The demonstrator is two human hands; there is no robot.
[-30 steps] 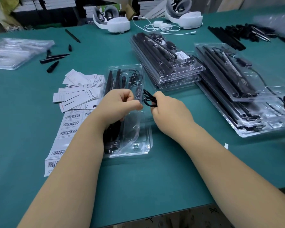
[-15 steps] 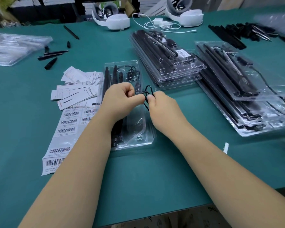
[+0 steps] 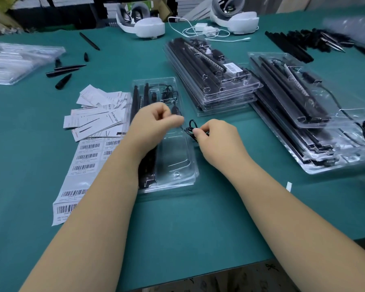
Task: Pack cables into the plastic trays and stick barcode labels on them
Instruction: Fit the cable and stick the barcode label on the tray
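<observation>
Bare green table [image 3: 209, 218] lies at six o'clock of the clear tray [image 3: 177, 163]. The right hand [image 3: 217, 142] pinches a coiled black cable [image 3: 191, 128] over the tray's three o'clock edge. The left hand [image 3: 154, 125] hovers with curled fingers at nine o'clock of the cable; whether it grips anything cannot be told.

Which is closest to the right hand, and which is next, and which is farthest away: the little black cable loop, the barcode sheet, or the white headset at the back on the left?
From the right hand:
1. Black cable loop, pinched in its fingertips.
2. Barcode sheet, on the left, past the open tray.
3. White headset, far back by the table's edge.
</observation>
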